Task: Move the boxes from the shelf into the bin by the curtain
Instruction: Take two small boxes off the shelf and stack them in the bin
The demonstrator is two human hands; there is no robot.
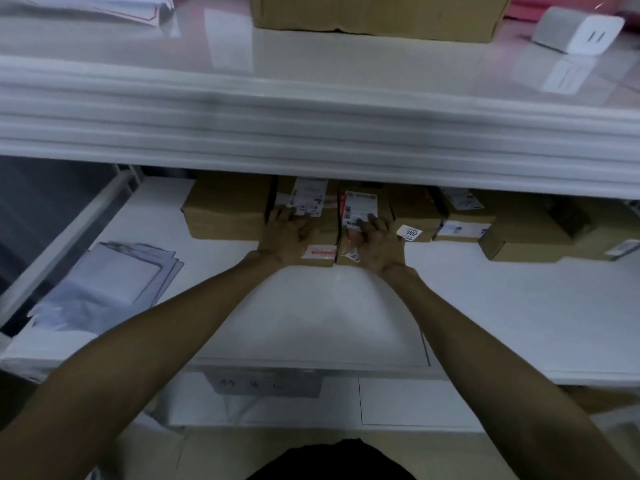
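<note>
Plastic sleeves lie far left of the grip; a plain box crowds just left. The left hand and right hand, arms outstretched, clasp two labelled boxes on the shelf. More boxes sit right.

Brown cardboard boxes – white labels, red print – on a white shelf.
</note>
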